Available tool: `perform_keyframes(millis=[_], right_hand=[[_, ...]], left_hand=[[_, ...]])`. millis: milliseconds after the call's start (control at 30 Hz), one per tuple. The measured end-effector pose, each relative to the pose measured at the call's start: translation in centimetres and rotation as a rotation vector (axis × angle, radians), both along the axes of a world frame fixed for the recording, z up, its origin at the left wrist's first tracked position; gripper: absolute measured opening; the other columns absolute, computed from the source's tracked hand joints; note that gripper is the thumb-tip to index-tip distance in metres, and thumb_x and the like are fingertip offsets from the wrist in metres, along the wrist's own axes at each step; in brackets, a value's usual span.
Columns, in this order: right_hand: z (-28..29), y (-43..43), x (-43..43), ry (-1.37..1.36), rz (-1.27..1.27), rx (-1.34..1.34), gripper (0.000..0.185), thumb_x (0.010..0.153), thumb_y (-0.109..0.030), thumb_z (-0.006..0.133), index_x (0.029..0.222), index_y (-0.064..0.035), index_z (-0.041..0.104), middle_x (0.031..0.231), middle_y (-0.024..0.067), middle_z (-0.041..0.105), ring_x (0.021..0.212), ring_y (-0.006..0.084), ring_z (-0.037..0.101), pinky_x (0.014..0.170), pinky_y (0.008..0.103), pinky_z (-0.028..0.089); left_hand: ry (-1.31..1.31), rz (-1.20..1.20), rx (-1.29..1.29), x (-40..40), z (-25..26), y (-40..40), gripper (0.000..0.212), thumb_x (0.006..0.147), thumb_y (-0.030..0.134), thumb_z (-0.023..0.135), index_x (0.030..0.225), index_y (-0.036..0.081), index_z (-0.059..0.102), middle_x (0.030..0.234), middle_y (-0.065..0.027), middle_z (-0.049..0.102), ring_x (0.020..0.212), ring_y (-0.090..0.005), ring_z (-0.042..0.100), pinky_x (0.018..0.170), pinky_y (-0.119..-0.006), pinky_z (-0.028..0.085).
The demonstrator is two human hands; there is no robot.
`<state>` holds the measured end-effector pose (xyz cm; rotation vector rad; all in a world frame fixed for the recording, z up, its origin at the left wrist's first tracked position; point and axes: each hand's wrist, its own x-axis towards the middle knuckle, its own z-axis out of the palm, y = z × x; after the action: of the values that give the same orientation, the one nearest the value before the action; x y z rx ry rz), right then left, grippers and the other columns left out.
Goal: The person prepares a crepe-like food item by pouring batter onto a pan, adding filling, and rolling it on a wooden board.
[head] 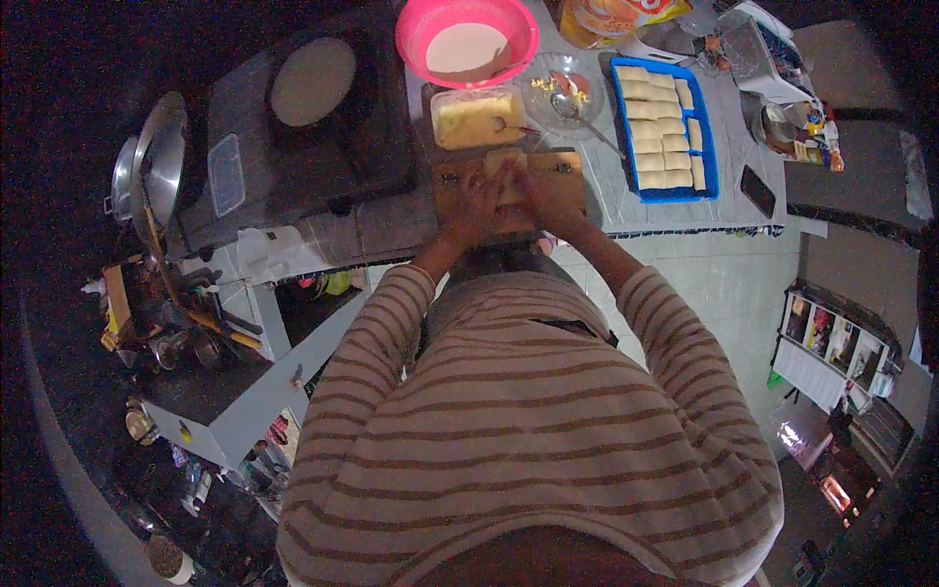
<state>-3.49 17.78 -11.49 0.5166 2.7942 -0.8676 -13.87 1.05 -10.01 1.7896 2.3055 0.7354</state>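
My left hand (477, 199) and my right hand (546, 192) come together over a wooden board (568, 182) at the counter's front edge. Between their fingers lies a pale, thin wrapper (505, 157), partly covered by the hands. Its filling, if any, is hidden. Just beyond the board is a rectangular container (477, 126) of yellowish paste with a utensil in it. A glass plate (598, 88) to its right carries bits of food and a metal spoon (565, 107). Farther right, a blue tray (713, 158) holds several pale rolls (648, 133) in rows.
A pink basin (407, 40) of pale batter stands at the back. On the left, a pale round sheet (313, 81) lies on a dark pan over the stove (381, 158). A clear lid (226, 174) and a metal wok (167, 158) are farther left. A phone (757, 191) lies near the right edge.
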Motion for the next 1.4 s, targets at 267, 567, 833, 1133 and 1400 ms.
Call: perform_keyframes(millis=[267, 567, 833, 1133, 1400], right_hand=[[7.1, -0.3, -0.3, 0.069, 0.099, 0.169, 0.079, 0.080, -0.019, 0.068, 0.149, -0.0221, 0.028, 0.111, 0.0136, 0.064, 0.103, 0.0297, 0.063, 0.083, 0.0433, 0.050], [2.5, 1.2, -0.9, 0.218, 0.083, -0.069, 0.062, 0.083, -0.009, 0.063, 0.140, -0.0153, 0.040, 0.120, 0.0148, 0.059, 0.111, 0.0353, 0.057, 0.092, 0.0448, 0.047], [4.1, 0.5, 0.3, 0.295, 0.068, 0.186, 0.043, 0.083, -0.016, 0.064, 0.125, -0.0120, 0.054, 0.117, 0.0126, 0.059, 0.110, 0.0343, 0.057, 0.091, 0.0471, 0.048], [-1.1, -0.4, 1.2, 0.106, -0.083, -0.038, 0.044, 0.085, -0.009, 0.059, 0.129, -0.0077, 0.053, 0.128, 0.0141, 0.056, 0.121, 0.0347, 0.052, 0.103, 0.0445, 0.042], [1.9, -0.7, -0.2, 0.015, 0.070, 0.048, 0.047, 0.087, -0.009, 0.054, 0.134, -0.0064, 0.049, 0.137, 0.0173, 0.050, 0.128, 0.0374, 0.046, 0.109, 0.0464, 0.035]], left_hand=[[-0.146, 0.095, 0.027, -0.7, -2.7, -0.7, 0.067, 0.081, 0.018, 0.064, 0.142, 0.007, 0.040, 0.137, -0.0176, 0.048, 0.124, -0.0374, 0.045, 0.110, -0.053, 0.025], [-0.421, 0.232, 0.076, -2.4, 0.1, -0.2, 0.042, 0.082, 0.019, 0.067, 0.120, 0.004, 0.060, 0.125, -0.0182, 0.055, 0.119, -0.0386, 0.047, 0.105, -0.047, 0.032], [-0.442, 0.270, 0.154, -2.3, -1.6, 0.2, 0.025, 0.084, 0.015, 0.065, 0.106, 0.005, 0.069, 0.120, -0.0154, 0.059, 0.114, -0.0350, 0.052, 0.102, -0.046, 0.038], [-0.073, 0.160, 0.192, -1.1, -0.5, -1.5, 0.031, 0.083, 0.023, 0.065, 0.111, 0.010, 0.067, 0.119, -0.0060, 0.061, 0.115, -0.0289, 0.053, 0.101, -0.050, 0.036], [-0.013, 0.320, 0.014, -0.9, 0.9, -0.3, 0.034, 0.079, 0.035, 0.071, 0.107, 0.016, 0.069, 0.118, 0.0001, 0.061, 0.113, -0.0262, 0.053, 0.102, -0.045, 0.034]])
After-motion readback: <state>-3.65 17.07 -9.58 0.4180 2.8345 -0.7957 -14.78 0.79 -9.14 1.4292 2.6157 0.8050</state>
